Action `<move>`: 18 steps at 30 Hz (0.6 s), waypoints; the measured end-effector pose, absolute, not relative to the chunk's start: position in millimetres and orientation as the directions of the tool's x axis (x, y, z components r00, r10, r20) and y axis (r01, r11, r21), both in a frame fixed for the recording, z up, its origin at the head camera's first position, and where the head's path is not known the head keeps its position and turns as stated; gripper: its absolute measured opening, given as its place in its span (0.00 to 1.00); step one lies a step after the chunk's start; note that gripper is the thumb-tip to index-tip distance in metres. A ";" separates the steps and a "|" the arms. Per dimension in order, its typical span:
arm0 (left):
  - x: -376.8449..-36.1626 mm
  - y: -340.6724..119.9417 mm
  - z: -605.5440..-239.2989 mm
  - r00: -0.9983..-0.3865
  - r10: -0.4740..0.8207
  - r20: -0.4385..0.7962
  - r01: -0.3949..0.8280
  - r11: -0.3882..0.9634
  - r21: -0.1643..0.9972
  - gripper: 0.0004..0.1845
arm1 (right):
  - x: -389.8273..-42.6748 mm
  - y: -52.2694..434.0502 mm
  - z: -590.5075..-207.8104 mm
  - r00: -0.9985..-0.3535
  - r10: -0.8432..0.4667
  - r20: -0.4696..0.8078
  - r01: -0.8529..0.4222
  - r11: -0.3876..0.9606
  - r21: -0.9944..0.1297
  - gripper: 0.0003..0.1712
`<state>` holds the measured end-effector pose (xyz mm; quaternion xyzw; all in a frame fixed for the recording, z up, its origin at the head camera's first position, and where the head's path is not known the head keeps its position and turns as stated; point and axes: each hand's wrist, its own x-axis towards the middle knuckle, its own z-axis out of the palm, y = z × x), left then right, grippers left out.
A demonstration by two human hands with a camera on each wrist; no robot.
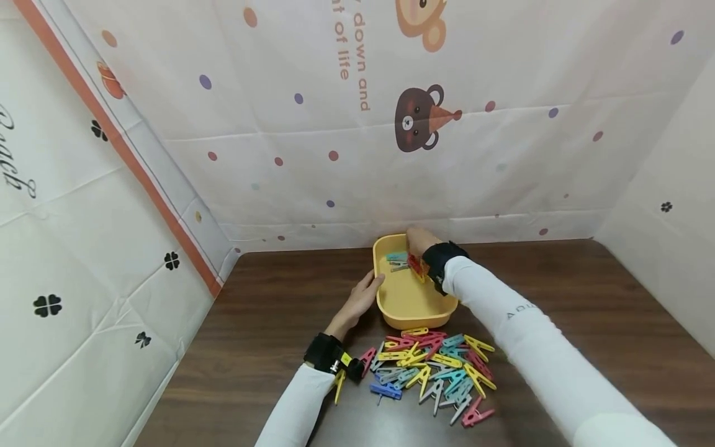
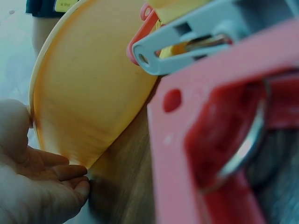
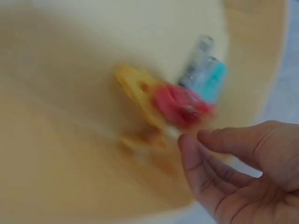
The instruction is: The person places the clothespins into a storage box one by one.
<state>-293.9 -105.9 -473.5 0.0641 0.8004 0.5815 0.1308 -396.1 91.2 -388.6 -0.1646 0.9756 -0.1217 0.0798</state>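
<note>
A yellow plastic tub [image 1: 391,304] stands on the dark wooden table. My left hand [image 1: 365,293] rests flat against its left outer wall [image 2: 88,98], fingers [image 2: 56,161] straight. My right hand [image 1: 420,239] hovers over the tub's far end, fingers [image 3: 196,158] loosely bent and holding nothing. Just below it, a red and a yellow clothespin [image 3: 180,105] lie blurred inside the tub, beside a teal clothespin [image 3: 214,81] and a grey one [image 3: 196,58]. A heap of coloured clothespins [image 1: 432,369] lies on the table in front of the tub.
Patterned cloth walls [image 1: 335,155] close in the table at the back and on both sides. A red clothespin [image 2: 219,149] and a grey one [image 2: 187,42] lie close to the left wrist camera. Bare table [image 1: 586,292] stretches to the right of the tub.
</note>
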 end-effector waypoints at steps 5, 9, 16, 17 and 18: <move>-291.4 -108.8 -475.4 -0.960 0.245 -0.135 -0.051 0.321 0.946 0.37 | -367.5 104.6 -345.7 -0.876 -0.483 0.001 -0.465 0.843 -0.273 0.15; -290.7 -108.7 -474.5 -0.959 0.250 -0.133 -0.048 0.320 0.946 0.36 | -314.3 122.9 -314.6 -0.789 -0.601 0.131 -0.615 0.763 -0.198 0.12; -290.9 -105.9 -471.4 -0.959 0.245 -0.141 -0.057 0.323 0.945 0.36 | -187.5 153.5 -320.7 -0.725 -0.673 0.144 -0.688 0.712 -0.137 0.09; -290.8 -106.0 -471.3 -0.960 0.244 -0.141 -0.057 0.322 0.945 0.36 | -175.3 158.3 -329.8 -0.712 -0.689 0.133 -0.702 0.703 -0.116 0.09; -290.9 -106.4 -471.7 -0.959 0.244 -0.142 -0.058 0.321 0.945 0.36 | -164.6 163.4 -339.8 -0.705 -0.701 0.109 -0.710 0.697 -0.101 0.10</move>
